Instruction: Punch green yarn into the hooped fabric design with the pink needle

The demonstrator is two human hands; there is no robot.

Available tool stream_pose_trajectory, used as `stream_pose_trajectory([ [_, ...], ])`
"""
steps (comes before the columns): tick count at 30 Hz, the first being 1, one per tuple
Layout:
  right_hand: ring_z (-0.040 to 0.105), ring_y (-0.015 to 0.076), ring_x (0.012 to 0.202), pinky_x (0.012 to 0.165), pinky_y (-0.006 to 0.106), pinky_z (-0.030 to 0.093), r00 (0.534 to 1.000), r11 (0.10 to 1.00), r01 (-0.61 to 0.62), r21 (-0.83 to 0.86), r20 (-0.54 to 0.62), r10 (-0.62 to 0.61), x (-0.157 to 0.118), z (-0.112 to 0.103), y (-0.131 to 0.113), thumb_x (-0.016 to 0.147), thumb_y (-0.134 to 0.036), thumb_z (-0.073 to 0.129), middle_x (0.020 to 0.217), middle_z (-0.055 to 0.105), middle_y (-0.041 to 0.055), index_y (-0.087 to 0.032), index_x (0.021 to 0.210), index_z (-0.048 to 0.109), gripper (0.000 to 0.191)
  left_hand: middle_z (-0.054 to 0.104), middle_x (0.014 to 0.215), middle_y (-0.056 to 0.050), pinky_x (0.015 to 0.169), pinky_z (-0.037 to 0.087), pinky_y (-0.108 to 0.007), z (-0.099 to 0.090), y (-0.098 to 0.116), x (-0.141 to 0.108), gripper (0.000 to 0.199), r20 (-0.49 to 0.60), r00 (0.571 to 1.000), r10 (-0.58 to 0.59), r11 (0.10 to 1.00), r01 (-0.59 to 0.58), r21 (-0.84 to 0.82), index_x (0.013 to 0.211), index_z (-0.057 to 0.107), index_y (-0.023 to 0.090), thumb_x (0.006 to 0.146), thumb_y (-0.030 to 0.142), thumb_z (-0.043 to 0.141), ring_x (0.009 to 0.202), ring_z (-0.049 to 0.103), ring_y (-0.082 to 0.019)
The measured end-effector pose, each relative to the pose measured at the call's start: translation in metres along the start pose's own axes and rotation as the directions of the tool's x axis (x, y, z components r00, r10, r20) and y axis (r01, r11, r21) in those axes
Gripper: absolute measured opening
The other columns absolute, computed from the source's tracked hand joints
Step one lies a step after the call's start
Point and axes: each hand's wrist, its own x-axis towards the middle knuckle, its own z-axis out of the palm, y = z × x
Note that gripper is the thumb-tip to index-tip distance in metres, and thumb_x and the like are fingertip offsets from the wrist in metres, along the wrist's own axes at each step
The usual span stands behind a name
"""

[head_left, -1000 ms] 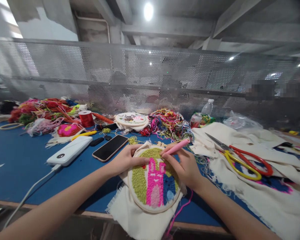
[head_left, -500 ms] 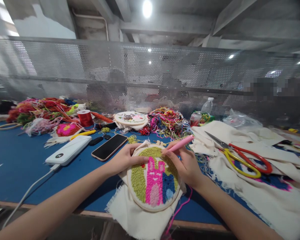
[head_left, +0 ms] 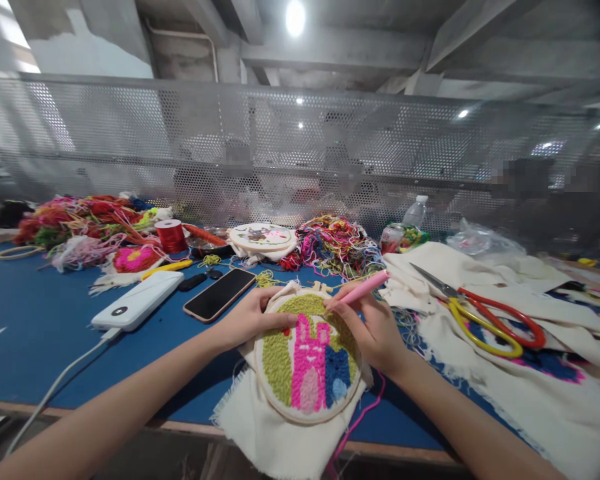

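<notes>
An embroidery hoop [head_left: 307, 420] leans tilted at the table's front edge, stretched with cream cloth [head_left: 280, 443] whose frayed end hangs below. Looped yarn on it forms a pink rabbit [head_left: 309, 363], a blue figure and an olive-green ground. My left hand [head_left: 254, 319] grips the hoop's upper left rim, thumb on the stitched face and the other fingers mostly hidden behind. In my right hand [head_left: 373, 327] is a pink punch needle [head_left: 365, 287], pinched close to the upper part of the design; its tip is hidden by my fingers. Pink yarn [head_left: 365, 413] trails down below my right hand.
Left of the hoop lie a phone [head_left: 220, 295] and a white power bank [head_left: 139, 300] with its cable. Scissors [head_left: 473, 313] rest on cream cloth at right. Yarn piles [head_left: 337, 247], a red spool [head_left: 171, 237] and another hoop [head_left: 263, 237] stand before a perforated metal screen [head_left: 280, 153].
Almost nothing differs. Both hands keep their holds on the hoop and the punch needle, and the view has shifted very slightly.
</notes>
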Motion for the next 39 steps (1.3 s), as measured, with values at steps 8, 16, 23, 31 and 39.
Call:
stream_pose_trajectory([
  [8, 0.064, 0.0155, 0.067, 0.064, 0.029, 0.05, 1.0, 0.999, 0.031, -0.01, 0.001, -0.031, 0.0, -0.001, 0.0, 0.092, -0.029, 0.048, 0.085, 0.066, 0.0042, -0.021, 0.092, 0.053, 0.01, 0.069, 0.084, -0.002, 0.061, 0.048, -0.021, -0.001, -0.001, 0.0, 0.036, 0.023, 0.999, 0.023, 1.0, -0.023, -0.017, 0.105, 0.065, 0.018, 0.071, 0.026, 0.073, 0.067, 0.062, -0.012],
  [16, 0.064, 0.0177, 0.076, 0.07, 0.031, 0.049, 0.993, 0.99, 0.122, -0.064, 0.007, -0.122, 0.0, 0.001, 0.001, 0.091, -0.029, 0.051, 0.087, 0.066, 0.004, -0.021, 0.09, 0.055, 0.009, 0.067, 0.081, 0.0, 0.06, 0.047, -0.019, 0.0, 0.0, 0.0, 0.033, 0.031, 0.999, 0.028, 0.999, -0.029, 0.022, 0.104, 0.063, 0.017, 0.073, 0.026, 0.072, 0.066, 0.06, -0.01],
  [23, 0.056, 0.0214, 0.087, 0.077, 0.036, 0.044, 0.966, 0.961, 0.224, -0.16, 0.169, -0.197, 0.008, 0.005, 0.0, 0.09, -0.032, 0.053, 0.09, 0.062, 0.0063, -0.021, 0.085, 0.061, 0.014, 0.064, 0.081, 0.001, 0.063, 0.044, -0.02, -0.003, -0.001, 0.001, 0.032, -0.003, 0.999, 0.046, 0.996, -0.046, 0.079, 0.101, 0.064, 0.015, 0.072, 0.028, 0.071, 0.07, 0.057, -0.012],
  [31, 0.053, 0.0229, 0.103, 0.093, 0.04, 0.042, 0.987, 0.994, 0.092, -0.051, 0.135, -0.084, 0.009, 0.009, 0.005, 0.086, -0.031, 0.06, 0.102, 0.059, 0.0069, -0.021, 0.084, 0.061, 0.01, 0.066, 0.09, -0.002, 0.07, 0.047, -0.024, -0.004, -0.004, 0.003, 0.035, 0.032, 0.999, 0.023, 1.0, -0.023, 0.018, 0.104, 0.063, 0.018, 0.072, 0.029, 0.072, 0.078, 0.061, -0.016],
  [39, 0.028, 0.0295, 0.134, 0.109, 0.052, 0.022, 0.975, 0.983, 0.121, -0.137, 0.201, -0.092, 0.014, 0.015, 0.02, 0.078, -0.035, 0.068, 0.14, 0.042, 0.0075, -0.021, 0.075, 0.068, 0.015, 0.071, 0.095, -0.006, 0.074, 0.05, -0.026, -0.015, -0.012, 0.02, 0.041, 0.143, 0.986, -0.084, 0.994, 0.094, -0.058, 0.102, 0.067, 0.016, 0.063, 0.021, 0.078, 0.079, 0.066, -0.018],
])
